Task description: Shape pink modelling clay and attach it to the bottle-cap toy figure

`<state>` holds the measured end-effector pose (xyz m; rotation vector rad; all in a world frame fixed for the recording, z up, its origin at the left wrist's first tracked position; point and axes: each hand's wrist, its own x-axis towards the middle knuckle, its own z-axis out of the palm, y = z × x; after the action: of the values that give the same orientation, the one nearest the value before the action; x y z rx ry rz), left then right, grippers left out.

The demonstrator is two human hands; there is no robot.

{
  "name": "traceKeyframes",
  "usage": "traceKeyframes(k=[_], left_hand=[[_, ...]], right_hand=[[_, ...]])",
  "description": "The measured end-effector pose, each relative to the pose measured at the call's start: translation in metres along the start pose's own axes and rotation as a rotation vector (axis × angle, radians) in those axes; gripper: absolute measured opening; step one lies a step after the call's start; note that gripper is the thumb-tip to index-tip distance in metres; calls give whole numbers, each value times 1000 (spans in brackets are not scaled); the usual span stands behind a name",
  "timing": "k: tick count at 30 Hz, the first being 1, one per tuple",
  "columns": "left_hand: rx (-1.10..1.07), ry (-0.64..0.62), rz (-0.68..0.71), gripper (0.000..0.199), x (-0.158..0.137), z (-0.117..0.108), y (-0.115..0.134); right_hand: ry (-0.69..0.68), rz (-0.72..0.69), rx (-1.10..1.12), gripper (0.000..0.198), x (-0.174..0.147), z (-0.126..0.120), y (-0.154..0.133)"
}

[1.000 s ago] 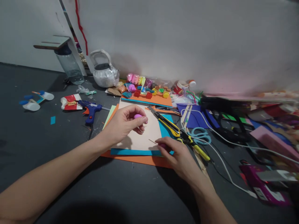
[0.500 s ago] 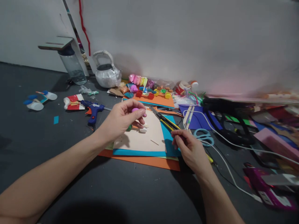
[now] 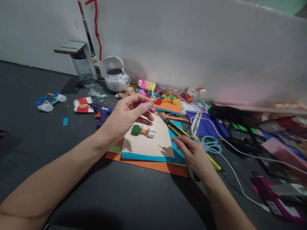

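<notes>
My left hand (image 3: 130, 116) is raised over the stacked sheets, thumb and fingers pinched on a small piece of purple modelling clay (image 3: 151, 108) that they largely cover. Below it, on the cream sheet (image 3: 144, 148), sits a little assembly with a green clay wheel (image 3: 136, 129), a white clay wheel (image 3: 151, 132) and an orange strip between them. A yellow-and-black utility knife (image 3: 176, 127) lies across the sheets with its blade out. Just in front of its handle is my right hand (image 3: 194, 156), fingers loosely bent and apart, holding nothing I can see.
A blue glue gun (image 3: 103, 115) lies left of the sheets. Blue scissors (image 3: 211, 144) and a white cable (image 3: 236, 177) are at the right. Behind stand a kettle (image 3: 117, 80) and a water bottle (image 3: 83, 72). Bagged clay (image 3: 146, 85) lies at the back.
My right hand has come off the utility knife, which now lies on the sheets. My left hand still pinches the clay, and the wheeled assembly below shows more fully. The view has shifted slightly.
</notes>
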<state>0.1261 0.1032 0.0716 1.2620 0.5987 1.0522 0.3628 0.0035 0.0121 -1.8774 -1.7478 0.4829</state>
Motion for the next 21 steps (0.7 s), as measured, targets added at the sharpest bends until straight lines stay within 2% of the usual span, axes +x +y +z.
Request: traceKeyframes(k=[2,6,12,21], left_hand=[[5,-3,-4,14,0,-1,-1],[9,-19,-18,14,0,-1,-3],[-2,-65,-41,16,-2,3,-7],[44,-96,-72,18,-3,6,-9]], right_hand=[[-31,-6,-95,25,7,-2,4],[-98,-15,-251,28,17,4,10],[-182,-77,-388,24,20,17,5],[-300,-141,-582,31,5,-1,13]])
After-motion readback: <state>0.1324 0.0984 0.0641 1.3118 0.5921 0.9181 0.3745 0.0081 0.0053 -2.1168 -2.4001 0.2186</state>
